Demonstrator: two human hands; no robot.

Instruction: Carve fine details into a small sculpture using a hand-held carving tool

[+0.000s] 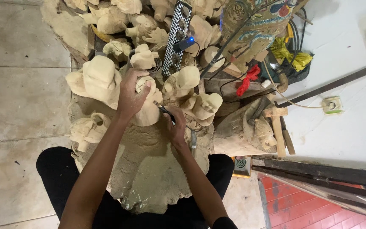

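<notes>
fingers of the left hand (pixel 133 94) wrap over the top of a pale wooden carving (pixel 148 106), clamped on it and holding it upright on a dusty cloth (pixel 149 169) that covers the lap. right hand (pixel 175 127) sits just beside the carving, closed around a thin dark tool (pixel 164 110) held like a pen, its tip touching the carving's right side. carving stands between the two hands, near the middle of the view.

around it crowd more unfinished carvings (pixel 98 78) of the same pale wood, some touching each other, piled up toward the top of the view. a black-and-white checkered strip (pixel 177 36) lies tilted among them, with a small device showing a blue light (pixel 184 43) on it. a painted mask (pixel 255 23) sits further right, above a red rag (pixel 248 79) and yellow plastic (pixel 289 55). a wall socket (pixel 332 104) is on the white wall, well apart. grey tiles (pixel 18 97) spread to the left, red tiles (pixel 301 208) at lower right.
</notes>
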